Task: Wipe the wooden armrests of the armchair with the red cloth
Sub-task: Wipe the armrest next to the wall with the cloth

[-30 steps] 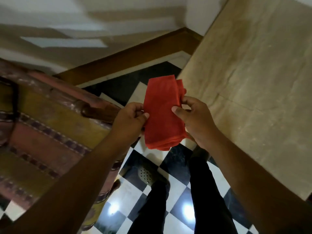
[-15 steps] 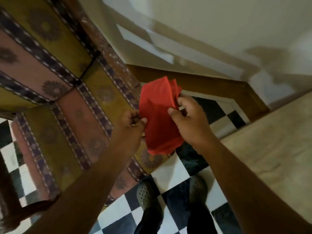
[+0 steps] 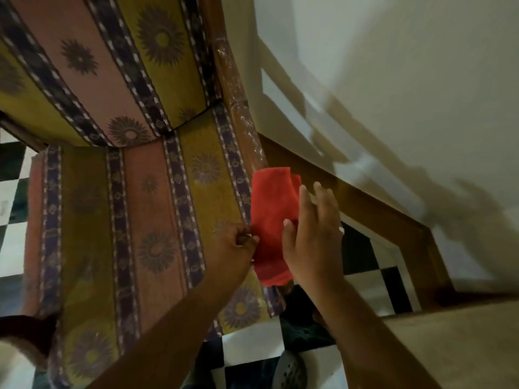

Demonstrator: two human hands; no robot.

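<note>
Head view, frame centre: left hand [image 3: 235, 245] pinches the folded red cloth [image 3: 271, 220], right hand [image 3: 311, 240] splayed open against it, over the glossy wooden armrest [image 3: 238, 108], so wiping looks barely begun.

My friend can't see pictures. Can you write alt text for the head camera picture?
Two hands hold a folded red cloth against the wooden armrest of a patterned armchair: the left hand pinches its edge, the right hand lies on it, fingers spread.
</note>
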